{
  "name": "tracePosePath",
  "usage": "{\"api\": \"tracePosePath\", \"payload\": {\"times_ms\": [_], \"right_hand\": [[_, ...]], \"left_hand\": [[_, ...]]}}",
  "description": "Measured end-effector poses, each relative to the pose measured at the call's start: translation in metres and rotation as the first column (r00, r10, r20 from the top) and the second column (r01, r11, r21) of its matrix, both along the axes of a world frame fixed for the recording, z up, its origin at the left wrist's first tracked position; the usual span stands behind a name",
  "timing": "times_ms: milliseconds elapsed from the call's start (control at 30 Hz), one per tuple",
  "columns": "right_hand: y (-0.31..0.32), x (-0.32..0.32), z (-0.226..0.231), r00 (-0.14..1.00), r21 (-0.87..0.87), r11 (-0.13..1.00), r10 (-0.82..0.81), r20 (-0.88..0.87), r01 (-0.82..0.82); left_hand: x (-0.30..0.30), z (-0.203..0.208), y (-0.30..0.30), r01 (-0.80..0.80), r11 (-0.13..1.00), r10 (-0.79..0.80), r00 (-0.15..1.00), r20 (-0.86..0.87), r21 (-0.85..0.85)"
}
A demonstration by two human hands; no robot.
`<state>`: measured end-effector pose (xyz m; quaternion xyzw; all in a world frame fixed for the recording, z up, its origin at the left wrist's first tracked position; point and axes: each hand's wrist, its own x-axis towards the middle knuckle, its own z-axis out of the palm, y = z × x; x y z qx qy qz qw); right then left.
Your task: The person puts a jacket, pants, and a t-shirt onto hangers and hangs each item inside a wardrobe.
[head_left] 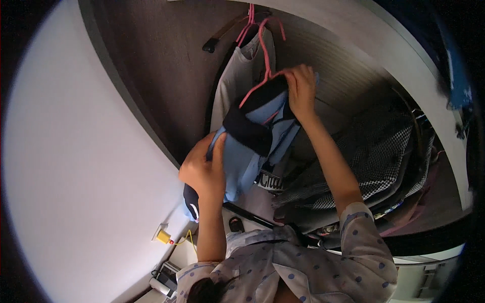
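A light blue shirt with a dark collar hangs in front of me from a pink hanger. My left hand is closed on the shirt's left shoulder, thumb on top and fingers behind the cloth. At the upper right, my right hand pinches the shirt's other shoulder against the hanger's arm. The hanger's hook points up and is off the rail as far as I can see. Part of the hanger is hidden inside the shirt.
Behind hangs a pale grey garment on another pink hanger. A dark hanger end sticks out beside it. Dark and checked clothes fill the right side. A white wall with a yellow plug stands at left.
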<state>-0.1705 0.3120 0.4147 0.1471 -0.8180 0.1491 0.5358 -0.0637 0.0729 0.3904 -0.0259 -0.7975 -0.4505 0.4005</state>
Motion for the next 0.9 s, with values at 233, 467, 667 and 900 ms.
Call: {"api": "tracePosePath", "payload": {"times_ms": [233,467,667,900], "right_hand": [[0.02,-0.086,0.022,0.992,-0.227,0.974,0.011,0.124,0.018],[0.042,-0.149,0.054,0.997,0.032,0.998,0.062,-0.049,-0.06],[0.046,-0.171,0.054,0.974,-0.244,0.964,0.151,0.167,-0.108],[0.07,-0.207,0.01,0.913,0.033,0.954,-0.295,0.281,0.298]], "left_hand": [[-0.031,0.014,-0.023,0.358,0.932,-0.335,0.91,0.244,-0.055],[-0.063,0.023,0.001,0.451,0.886,-0.456,0.889,0.033,0.112],[-0.107,0.046,0.026,0.386,0.922,-0.386,0.909,-0.157,-0.031],[-0.107,0.025,0.028,0.292,0.949,-0.297,0.954,-0.031,-0.118]]}}
